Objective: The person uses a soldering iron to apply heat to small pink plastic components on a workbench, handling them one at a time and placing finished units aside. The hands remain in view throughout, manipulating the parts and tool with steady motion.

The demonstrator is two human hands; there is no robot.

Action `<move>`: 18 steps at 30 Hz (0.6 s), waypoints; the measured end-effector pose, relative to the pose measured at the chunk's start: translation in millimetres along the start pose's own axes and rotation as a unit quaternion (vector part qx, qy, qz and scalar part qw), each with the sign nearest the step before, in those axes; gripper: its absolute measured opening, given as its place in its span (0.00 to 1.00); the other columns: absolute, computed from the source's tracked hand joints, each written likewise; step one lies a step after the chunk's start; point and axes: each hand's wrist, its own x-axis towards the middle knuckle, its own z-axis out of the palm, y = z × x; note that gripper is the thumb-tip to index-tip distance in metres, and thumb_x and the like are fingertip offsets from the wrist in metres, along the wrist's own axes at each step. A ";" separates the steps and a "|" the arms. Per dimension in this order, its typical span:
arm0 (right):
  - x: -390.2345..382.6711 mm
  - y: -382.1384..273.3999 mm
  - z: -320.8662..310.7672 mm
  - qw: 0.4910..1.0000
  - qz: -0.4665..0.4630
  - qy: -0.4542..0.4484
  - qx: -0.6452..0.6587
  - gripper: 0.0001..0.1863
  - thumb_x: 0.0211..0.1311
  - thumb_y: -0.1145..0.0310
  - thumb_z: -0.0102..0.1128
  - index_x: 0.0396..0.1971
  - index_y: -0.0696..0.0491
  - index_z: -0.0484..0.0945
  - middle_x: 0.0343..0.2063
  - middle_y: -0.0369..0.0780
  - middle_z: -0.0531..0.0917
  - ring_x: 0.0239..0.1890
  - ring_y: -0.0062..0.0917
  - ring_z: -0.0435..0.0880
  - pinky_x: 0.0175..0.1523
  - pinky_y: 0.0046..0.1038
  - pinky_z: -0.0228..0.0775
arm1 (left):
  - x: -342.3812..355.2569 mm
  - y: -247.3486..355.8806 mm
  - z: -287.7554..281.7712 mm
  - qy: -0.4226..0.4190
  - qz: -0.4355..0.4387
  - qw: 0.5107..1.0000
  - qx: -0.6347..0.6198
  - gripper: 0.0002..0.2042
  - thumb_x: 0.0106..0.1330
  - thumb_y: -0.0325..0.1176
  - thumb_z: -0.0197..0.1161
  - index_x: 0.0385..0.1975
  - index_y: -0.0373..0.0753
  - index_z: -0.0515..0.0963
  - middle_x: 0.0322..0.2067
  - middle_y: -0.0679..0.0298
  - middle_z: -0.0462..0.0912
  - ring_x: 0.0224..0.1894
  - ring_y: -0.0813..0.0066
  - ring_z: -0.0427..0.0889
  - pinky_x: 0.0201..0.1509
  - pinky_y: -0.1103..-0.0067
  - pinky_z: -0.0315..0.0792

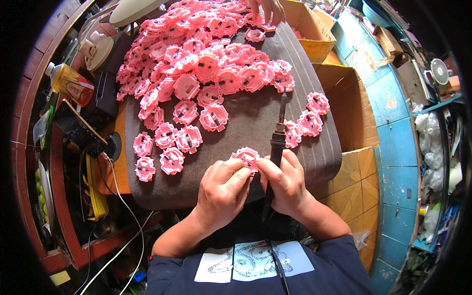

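Note:
Near the front edge of the table, my left hand (223,182) pinches a small pink plastic part (247,154) from the left side. My right hand (284,179) is closed around a black soldering iron (278,139), its tip pointing away from me and its cord trailing down over my shirt. The thumb and fingertip of that hand also meet the right edge of the pink part. Several similar pink parts (172,160) with small dark pieces lie to the left, and a short row of them (309,123) sits right of the iron.
A large heap of pink parts (196,54) covers the far table, on a dark cloth (246,113). Another person's hand (269,10) touches parts at the far edge. Open cardboard boxes (344,98) stand right; a phone on a stand (81,129) and a bottle (73,83) stand left.

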 end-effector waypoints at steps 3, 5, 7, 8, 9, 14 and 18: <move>-0.6 -0.6 -0.7 1.000 -0.001 0.000 0.015 0.35 0.54 0.81 0.64 0.66 0.55 0.73 0.49 0.49 0.86 0.41 0.45 0.83 0.48 0.43 0.72 | 1.5 -2.6 -1.9 0.002 0.000 1.000 -0.023 0.13 0.59 0.17 0.71 0.44 0.34 0.83 0.43 0.54 0.83 0.44 0.52 0.85 0.49 0.64 0.81; -0.9 -1.6 0.1 1.000 -0.008 0.004 0.020 0.35 0.52 0.81 0.64 0.66 0.55 0.73 0.49 0.49 0.86 0.40 0.45 0.83 0.48 0.43 0.72 | 0.8 -4.6 -2.1 0.007 0.001 0.999 -0.039 0.15 0.58 0.16 0.70 0.45 0.33 0.82 0.44 0.53 0.83 0.45 0.51 0.85 0.50 0.64 0.80; 3.4 -3.2 0.4 0.999 -0.022 0.010 0.021 0.37 0.50 0.82 0.65 0.66 0.55 0.73 0.47 0.48 0.85 0.39 0.45 0.83 0.47 0.43 0.72 | -0.4 -7.4 -1.7 0.010 0.004 0.999 -0.049 0.17 0.56 0.17 0.70 0.47 0.32 0.82 0.45 0.53 0.82 0.47 0.50 0.85 0.51 0.63 0.79; 4.0 -3.2 1.2 0.999 -0.018 0.010 0.025 0.38 0.48 0.82 0.66 0.66 0.55 0.73 0.45 0.48 0.85 0.38 0.45 0.82 0.47 0.43 0.72 | -0.5 -7.8 -1.5 0.011 0.002 0.998 -0.054 0.18 0.56 0.17 0.69 0.47 0.32 0.82 0.45 0.52 0.81 0.47 0.50 0.84 0.52 0.63 0.79; 4.0 -2.5 1.1 0.999 -0.014 0.010 0.028 0.39 0.47 0.82 0.67 0.65 0.55 0.74 0.43 0.47 0.85 0.38 0.45 0.82 0.47 0.43 0.72 | -0.1 -7.5 -0.5 0.012 0.000 0.998 -0.058 0.18 0.55 0.16 0.69 0.48 0.31 0.81 0.46 0.52 0.81 0.48 0.49 0.84 0.52 0.62 0.80; 13.0 -8.1 -3.4 1.000 0.005 0.007 0.018 0.27 0.55 0.86 0.67 0.56 0.56 0.75 0.35 0.43 0.84 0.32 0.39 0.82 0.43 0.40 0.75 | 2.7 -3.6 0.5 0.020 -0.006 0.998 -0.054 0.20 0.54 0.12 0.67 0.48 0.32 0.81 0.48 0.50 0.81 0.49 0.49 0.84 0.53 0.65 0.80; 17.3 -7.5 -1.4 0.999 0.008 0.012 0.048 0.26 0.56 0.86 0.67 0.55 0.57 0.75 0.36 0.44 0.85 0.33 0.39 0.82 0.44 0.40 0.75 | 1.9 -2.5 5.6 0.061 -0.036 0.993 -0.097 0.18 0.57 0.16 0.69 0.49 0.33 0.82 0.46 0.51 0.80 0.46 0.52 0.84 0.50 0.65 0.81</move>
